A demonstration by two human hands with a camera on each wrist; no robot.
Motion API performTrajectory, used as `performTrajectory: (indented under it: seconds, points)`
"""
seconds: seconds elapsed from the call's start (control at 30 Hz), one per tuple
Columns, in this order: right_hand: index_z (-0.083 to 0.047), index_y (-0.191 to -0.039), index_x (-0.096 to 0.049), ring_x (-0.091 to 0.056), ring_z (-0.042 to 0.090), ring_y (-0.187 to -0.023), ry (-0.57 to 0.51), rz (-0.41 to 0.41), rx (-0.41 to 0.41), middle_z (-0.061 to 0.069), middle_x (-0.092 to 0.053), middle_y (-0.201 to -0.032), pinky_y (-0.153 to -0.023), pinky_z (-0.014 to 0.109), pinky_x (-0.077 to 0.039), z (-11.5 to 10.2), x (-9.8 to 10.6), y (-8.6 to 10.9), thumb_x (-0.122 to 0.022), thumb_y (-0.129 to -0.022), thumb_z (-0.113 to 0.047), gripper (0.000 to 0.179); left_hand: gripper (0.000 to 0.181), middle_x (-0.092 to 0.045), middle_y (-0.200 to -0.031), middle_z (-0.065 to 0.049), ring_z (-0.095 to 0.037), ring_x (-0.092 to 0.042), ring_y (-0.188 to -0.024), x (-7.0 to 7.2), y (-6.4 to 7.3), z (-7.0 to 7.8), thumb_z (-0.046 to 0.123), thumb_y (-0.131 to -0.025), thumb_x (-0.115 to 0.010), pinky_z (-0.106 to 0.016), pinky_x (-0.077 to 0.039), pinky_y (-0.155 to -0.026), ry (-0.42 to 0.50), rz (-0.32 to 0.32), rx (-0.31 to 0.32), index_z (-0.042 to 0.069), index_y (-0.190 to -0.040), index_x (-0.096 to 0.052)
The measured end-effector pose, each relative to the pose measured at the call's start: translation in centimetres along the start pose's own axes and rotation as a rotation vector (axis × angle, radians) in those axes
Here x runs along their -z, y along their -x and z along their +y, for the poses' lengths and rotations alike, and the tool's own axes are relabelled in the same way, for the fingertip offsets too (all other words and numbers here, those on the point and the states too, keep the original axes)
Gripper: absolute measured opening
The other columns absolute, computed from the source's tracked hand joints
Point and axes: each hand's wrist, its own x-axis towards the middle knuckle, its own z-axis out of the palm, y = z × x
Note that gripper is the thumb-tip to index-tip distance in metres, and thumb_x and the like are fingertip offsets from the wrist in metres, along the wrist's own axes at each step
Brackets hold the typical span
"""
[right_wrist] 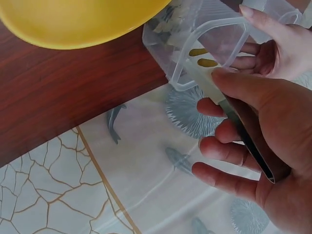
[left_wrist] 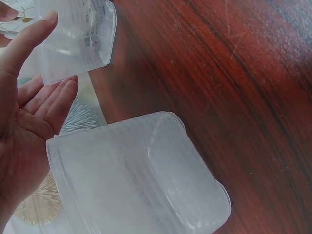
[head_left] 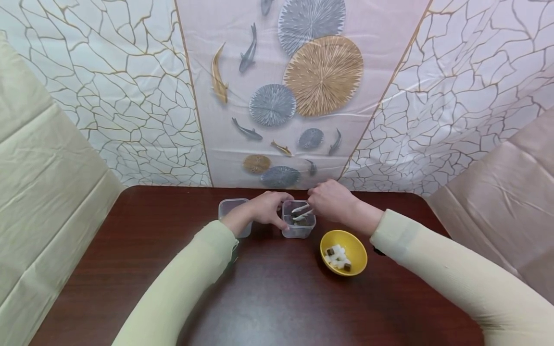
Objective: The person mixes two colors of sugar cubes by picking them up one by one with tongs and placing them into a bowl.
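My left hand [head_left: 265, 207] holds a small clear plastic container [head_left: 298, 233] between thumb and fingers, at the far side of the table. Over the container's right rim, my right hand [head_left: 332, 199] grips a pair of tongs [right_wrist: 242, 130] with metal arms and pale tips. Those tips [head_left: 301, 208] reach down inside the container, slightly apart. Some dark bits lie at its bottom, too small to make out; whether the tips touch them I cannot tell. A yellow bowl [head_left: 358, 246] with white and dark cubes [head_left: 336, 256] stands nearer, below my right wrist.
A second clear plastic container [left_wrist: 122, 170] stands left of the held one, partly behind my left wrist. The dark brown wooden table [head_left: 268, 293] ends just beyond the containers at a patterned cloth backdrop [head_left: 151, 110]. Pale cloth walls rise at both sides.
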Motion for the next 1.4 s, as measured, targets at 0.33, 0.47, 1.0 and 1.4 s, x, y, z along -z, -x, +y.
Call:
performTrajectory:
  seconds: [0.33,0.47,1.0,1.4]
  points:
    - [-0.012,-0.078,-0.078,-0.069,0.024,-0.072,-0.034,-0.019,-0.027,0.001,-0.072,-0.080,-0.058,0.039,-0.059,-0.5,0.1,-0.9,-0.086,-0.088,-0.028,0.021,0.081,-0.065,-0.140,-0.015,-0.027,-0.066,-0.124,0.0,0.1,0.2,0.025,-0.083,-0.094,-0.039,-0.054,-0.109,0.010,-0.005,0.000,0.000,-0.150,-0.055]
    - [-0.010,-0.080,-0.076,-0.069,0.025,-0.069,-0.090,-0.093,-0.066,0.004,-0.072,-0.079,-0.059,0.041,-0.060,-0.3,0.1,-1.2,-0.084,-0.090,-0.028,0.022,0.081,-0.066,-0.139,-0.015,-0.026,-0.066,-0.122,0.1,0.1,0.3,0.026,-0.083,-0.094,-0.039,-0.055,-0.107,-0.010,-0.001,-0.004,0.000,-0.149,-0.056]
    - [-0.009,-0.088,-0.079,-0.070,0.025,-0.072,-0.143,-0.154,-0.075,0.005,-0.076,-0.084,-0.062,0.040,-0.061,-0.9,-0.1,-1.8,-0.085,-0.091,-0.030,0.022,0.081,-0.065,-0.141,-0.015,-0.026,-0.063,-0.120,-0.2,0.0,-0.1,0.027,-0.083,-0.093,-0.040,-0.053,-0.108,-0.015,-0.010,-0.008,0.001,-0.150,-0.055]
    - [-0.012,-0.078,-0.075,-0.067,0.023,-0.068,-0.167,-0.071,-0.052,0.000,-0.069,-0.077,-0.060,0.041,-0.059,0.0,1.5,-0.6,-0.084,-0.091,-0.026,0.021,0.081,-0.067,-0.138,-0.012,-0.029,-0.065,-0.120,-0.1,-0.1,-0.1,0.027,-0.081,-0.094,-0.037,-0.054,-0.105,-0.026,0.004,-0.014,0.002,-0.148,-0.057]
